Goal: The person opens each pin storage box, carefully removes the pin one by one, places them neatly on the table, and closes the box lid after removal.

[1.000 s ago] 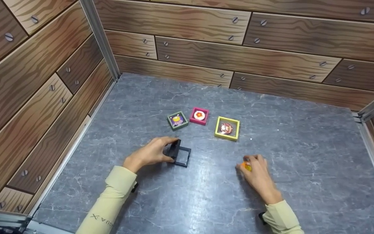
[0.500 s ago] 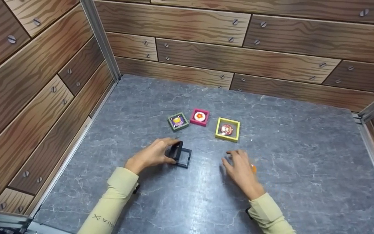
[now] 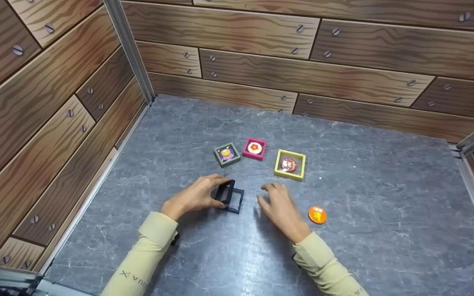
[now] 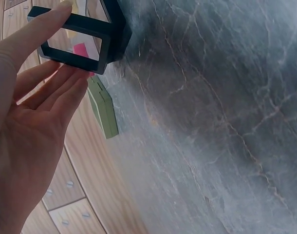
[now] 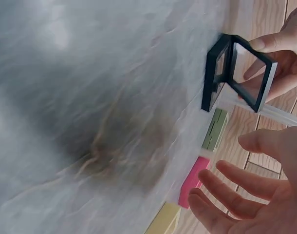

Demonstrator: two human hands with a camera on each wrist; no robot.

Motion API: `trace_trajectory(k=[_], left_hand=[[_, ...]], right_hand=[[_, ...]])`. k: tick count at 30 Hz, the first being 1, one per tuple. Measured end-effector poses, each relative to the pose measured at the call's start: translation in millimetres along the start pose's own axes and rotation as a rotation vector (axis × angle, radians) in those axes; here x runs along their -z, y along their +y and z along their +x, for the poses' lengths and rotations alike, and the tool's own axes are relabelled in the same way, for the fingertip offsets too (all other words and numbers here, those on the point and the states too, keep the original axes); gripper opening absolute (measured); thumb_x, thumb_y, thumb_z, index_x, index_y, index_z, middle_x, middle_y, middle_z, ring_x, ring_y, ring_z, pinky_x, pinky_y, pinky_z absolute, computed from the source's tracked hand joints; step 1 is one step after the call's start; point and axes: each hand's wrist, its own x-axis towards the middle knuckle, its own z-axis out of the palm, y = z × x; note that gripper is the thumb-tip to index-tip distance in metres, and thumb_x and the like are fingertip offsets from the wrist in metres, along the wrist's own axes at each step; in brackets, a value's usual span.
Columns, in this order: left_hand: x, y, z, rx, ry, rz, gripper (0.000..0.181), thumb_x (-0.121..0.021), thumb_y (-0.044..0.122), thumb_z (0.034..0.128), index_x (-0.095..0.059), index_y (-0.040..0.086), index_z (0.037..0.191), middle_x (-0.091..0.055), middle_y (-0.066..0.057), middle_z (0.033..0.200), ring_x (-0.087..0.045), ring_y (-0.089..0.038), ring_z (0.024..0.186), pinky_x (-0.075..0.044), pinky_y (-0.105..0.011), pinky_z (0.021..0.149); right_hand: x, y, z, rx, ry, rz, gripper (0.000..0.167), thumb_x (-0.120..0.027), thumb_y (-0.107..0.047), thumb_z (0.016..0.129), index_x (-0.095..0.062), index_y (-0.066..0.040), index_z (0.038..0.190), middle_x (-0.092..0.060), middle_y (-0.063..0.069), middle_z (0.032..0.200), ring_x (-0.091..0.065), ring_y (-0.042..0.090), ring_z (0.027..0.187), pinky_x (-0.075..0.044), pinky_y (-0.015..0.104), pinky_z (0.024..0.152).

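My left hand (image 3: 198, 193) pinches the raised half of a small black hinged display case (image 4: 103, 48) between thumb and fingers. Its other half lies flat on the table, and both halves have clear windows (image 5: 247, 70). To the right of the case, my right hand (image 3: 281, 211) hovers with fingers loosely bent and nothing between them. Beside the right wrist, an orange round badge (image 3: 317, 214) with a yellow figure lies on the table, apart from the hand.
Behind the hands lie a green display case (image 3: 227, 154), a pink one (image 3: 254, 148) and a yellow one (image 3: 289, 165), each with a round badge inside. The grey marbled tabletop (image 3: 385, 197) is bounded by wood-patterned walls (image 3: 237, 88).
My right hand has let go of the orange badge, leaving it on the table, and moved left toward the black case. The left hand keeps its pinch on the raised half.
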Motion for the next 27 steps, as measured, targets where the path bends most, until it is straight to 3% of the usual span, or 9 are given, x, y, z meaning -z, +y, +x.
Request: trace_trajectory(k=[14, 21, 27], left_hand=[[-3.8, -4.9, 1.8, 0.005, 0.014, -0.051, 0.077, -0.091, 0.024, 0.0815, -0.059, 0.012, 0.150, -0.056, -0.019, 0.156, -0.054, -0.041, 0.143, -0.042, -0.059, 0.125], [-8.2, -5.0, 4.6, -0.045, 0.017, -0.039, 0.075, -0.091, 0.019, 0.0806, -0.061, 0.006, 0.147, -0.061, -0.016, 0.147, -0.059, -0.036, 0.137, -0.047, -0.052, 0.123], [-11.5, -4.1, 7.0, -0.065, 0.018, -0.035, 0.075, -0.091, 0.018, 0.0806, -0.060, 0.003, 0.147, -0.061, -0.018, 0.144, -0.059, -0.037, 0.135, -0.047, -0.053, 0.122]], right_hand=[[-14, -23, 14.5, 0.026, -0.060, -0.016, 0.028, -0.071, -0.018, 0.099, -0.074, 0.006, 0.112, -0.073, 0.021, 0.111, -0.066, 0.039, 0.109, -0.059, 0.053, 0.101], [-21, -36, 18.6, 0.051, -0.080, 0.028, 0.039, -0.071, -0.028, 0.101, -0.073, 0.008, 0.115, -0.074, 0.022, 0.110, -0.066, 0.040, 0.105, -0.061, 0.052, 0.096], [-27, -41, 17.7, 0.055, -0.092, -0.013, 0.040, -0.074, -0.028, 0.099, -0.072, 0.009, 0.115, -0.072, 0.019, 0.107, -0.063, 0.037, 0.100, -0.060, 0.050, 0.091]])
